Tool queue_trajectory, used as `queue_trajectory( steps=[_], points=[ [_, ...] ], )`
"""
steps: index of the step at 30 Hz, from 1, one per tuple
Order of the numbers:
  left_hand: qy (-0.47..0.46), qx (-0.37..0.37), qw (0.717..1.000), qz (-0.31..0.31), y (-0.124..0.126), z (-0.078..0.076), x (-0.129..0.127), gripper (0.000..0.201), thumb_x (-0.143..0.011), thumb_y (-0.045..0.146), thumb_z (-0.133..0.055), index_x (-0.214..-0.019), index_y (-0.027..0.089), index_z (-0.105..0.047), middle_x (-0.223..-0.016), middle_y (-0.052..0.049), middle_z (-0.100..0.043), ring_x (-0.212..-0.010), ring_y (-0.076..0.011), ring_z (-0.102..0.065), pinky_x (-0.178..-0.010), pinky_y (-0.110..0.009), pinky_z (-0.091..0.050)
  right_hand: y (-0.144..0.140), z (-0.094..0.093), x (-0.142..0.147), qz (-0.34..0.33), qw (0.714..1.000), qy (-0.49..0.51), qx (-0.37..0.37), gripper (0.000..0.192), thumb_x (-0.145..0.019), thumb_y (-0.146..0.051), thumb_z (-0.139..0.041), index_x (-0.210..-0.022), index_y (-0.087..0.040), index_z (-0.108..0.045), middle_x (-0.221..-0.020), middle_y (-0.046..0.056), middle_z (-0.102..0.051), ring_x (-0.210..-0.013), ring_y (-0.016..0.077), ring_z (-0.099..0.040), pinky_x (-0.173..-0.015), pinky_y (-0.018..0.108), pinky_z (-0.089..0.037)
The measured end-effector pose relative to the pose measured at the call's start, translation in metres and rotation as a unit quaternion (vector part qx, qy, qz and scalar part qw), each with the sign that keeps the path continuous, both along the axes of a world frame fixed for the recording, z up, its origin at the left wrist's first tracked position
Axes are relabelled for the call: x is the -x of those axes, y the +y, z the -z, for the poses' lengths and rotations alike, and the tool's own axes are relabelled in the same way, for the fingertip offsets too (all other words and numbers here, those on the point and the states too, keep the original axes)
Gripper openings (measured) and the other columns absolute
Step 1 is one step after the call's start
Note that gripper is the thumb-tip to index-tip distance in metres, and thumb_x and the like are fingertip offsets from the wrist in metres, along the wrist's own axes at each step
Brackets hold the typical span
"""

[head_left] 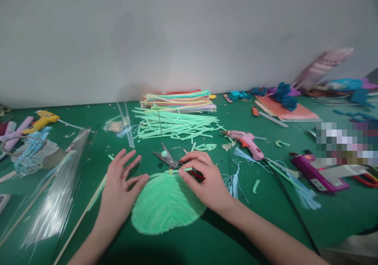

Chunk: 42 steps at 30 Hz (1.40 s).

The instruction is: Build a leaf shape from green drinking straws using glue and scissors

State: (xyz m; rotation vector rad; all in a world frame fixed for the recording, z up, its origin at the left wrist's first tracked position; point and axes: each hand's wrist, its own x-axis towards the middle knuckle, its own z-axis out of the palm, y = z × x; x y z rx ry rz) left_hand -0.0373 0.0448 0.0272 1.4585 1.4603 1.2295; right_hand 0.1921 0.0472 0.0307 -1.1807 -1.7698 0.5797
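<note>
A fuzzy light green fan made of pipe cleaners lies on the green table between my hands. Along its top edge runs a light green pipe cleaner. My right hand pinches the right end of this strip between thumb and fingers. On the other side, my left hand has its fingers spread, with the thumb tip close to the strip's left end; whether they touch I cannot tell. Just beyond the fan lie open scissors, their red handles partly hidden under my right hand. A thin wire loop curves near them.
Loose green pipe cleaners lie behind the scissors, with a multicoloured bundle against the wall. A pink glue gun sits at right, its black cord trailing forward. Further right is a purple device. At left are a yellow glue gun and clear plastic sleeves.
</note>
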Motion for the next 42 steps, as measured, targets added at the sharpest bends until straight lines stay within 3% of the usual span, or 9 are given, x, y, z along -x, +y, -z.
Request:
queue_trajectory(
  steps=[4, 7, 9, 13, 18, 23, 31, 38, 42],
  points=[
    [0.261, -0.116, 0.957, 0.055, 0.001, 0.011, 0.004, 0.017, -0.088, 0.030, -0.061, -0.101, 0.024, -0.069, -0.155, -0.008, -0.028, -0.130, -0.0321, -0.049, -0.092, -0.046, -0.055, 0.000, 0.003, 0.002, -0.017, 1.000, -0.007, -0.004, 0.001, -0.085, -0.022, -0.068, -0.084, -0.022, -0.068, -0.098, 0.004, -0.067, -0.108, 0.0219, -0.053, -0.097, 0.041, -0.043],
    [0.383, -0.153, 0.904, 0.115, 0.003, 0.013, 0.005, 0.019, -0.087, 0.033, -0.061, -0.100, 0.024, -0.072, -0.156, -0.009, -0.027, -0.137, -0.0373, -0.035, -0.105, -0.057, -0.040, 0.000, 0.003, 0.003, 0.021, 0.999, -0.035, -0.029, 0.007, -0.084, -0.022, -0.069, -0.077, -0.022, -0.067, -0.100, 0.005, -0.067, -0.115, 0.0260, -0.047, -0.100, 0.046, -0.039],
    [0.418, -0.148, 0.886, 0.135, 0.005, 0.013, 0.004, 0.018, -0.086, 0.034, -0.062, -0.099, 0.028, -0.074, -0.156, -0.008, -0.025, -0.138, -0.0390, -0.029, -0.106, -0.061, -0.035, 0.000, 0.002, 0.003, 0.022, 0.998, -0.045, -0.040, 0.008, -0.085, -0.021, -0.068, -0.077, -0.022, -0.067, -0.099, 0.005, -0.066, -0.112, 0.0256, -0.048, -0.097, 0.045, -0.041],
    [0.416, -0.131, 0.886, 0.158, 0.005, 0.012, -0.004, 0.017, -0.089, 0.032, -0.058, -0.091, 0.031, -0.075, -0.156, -0.005, -0.023, -0.140, -0.0373, -0.023, -0.107, -0.061, -0.030, -0.001, 0.001, 0.003, -0.049, 0.998, -0.038, -0.003, 0.003, -0.087, -0.020, -0.064, -0.085, -0.021, -0.066, -0.092, 0.005, -0.065, -0.093, 0.0191, -0.058, -0.085, 0.035, -0.047],
    [0.423, -0.115, 0.886, 0.154, -0.002, 0.006, -0.010, 0.025, -0.093, 0.034, -0.051, -0.081, 0.024, -0.071, -0.158, -0.008, -0.019, -0.145, -0.0354, -0.012, -0.108, -0.061, -0.026, -0.005, 0.004, 0.002, -0.159, 0.979, -0.099, 0.078, 0.011, -0.086, -0.021, -0.065, -0.097, -0.020, -0.063, -0.092, 0.003, -0.067, -0.088, 0.0173, -0.059, -0.079, 0.029, -0.047],
    [0.454, -0.073, 0.863, 0.210, -0.012, 0.002, -0.006, 0.037, -0.092, 0.043, -0.048, -0.069, 0.019, -0.063, -0.160, -0.013, -0.020, -0.146, -0.0403, -0.003, -0.104, -0.068, -0.024, -0.009, 0.002, 0.004, -0.164, 0.971, -0.145, 0.095, 0.023, -0.079, -0.029, -0.074, -0.095, -0.018, -0.062, -0.095, 0.005, -0.067, -0.092, 0.0215, -0.057, -0.080, 0.033, -0.045],
    [0.420, 0.006, 0.859, 0.292, -0.021, -0.001, -0.008, 0.039, -0.097, 0.033, -0.035, -0.074, 0.019, -0.063, -0.163, -0.010, -0.006, -0.147, -0.0337, 0.007, -0.108, -0.068, -0.017, -0.016, -0.003, 0.008, -0.156, 0.970, -0.121, 0.144, 0.021, -0.080, -0.026, -0.074, -0.097, -0.020, -0.062, -0.089, 0.003, -0.065, -0.093, 0.0217, -0.052, -0.082, 0.035, -0.043],
    [0.365, 0.062, 0.888, 0.274, -0.020, -0.010, -0.012, 0.040, -0.096, 0.041, -0.035, -0.081, 0.022, -0.067, -0.164, -0.006, 0.000, -0.145, -0.0336, 0.014, -0.110, -0.066, -0.012, -0.011, -0.012, 0.005, -0.150, 0.974, -0.125, 0.114, 0.019, -0.084, -0.024, -0.071, -0.101, -0.020, -0.063, -0.091, 0.003, -0.065, -0.094, 0.0211, -0.051, -0.083, 0.035, -0.040],
    [0.350, 0.084, 0.894, 0.266, -0.020, -0.005, -0.013, 0.034, -0.094, 0.044, -0.040, -0.085, 0.022, -0.065, -0.164, -0.009, -0.009, -0.146, -0.0324, 0.013, -0.111, -0.066, -0.006, -0.011, -0.012, 0.004, -0.151, 0.974, -0.145, 0.092, 0.015, -0.086, -0.024, -0.068, -0.098, -0.020, -0.062, -0.090, 0.003, -0.066, -0.094, 0.0210, -0.049, -0.083, 0.036, -0.039]
  ],
)
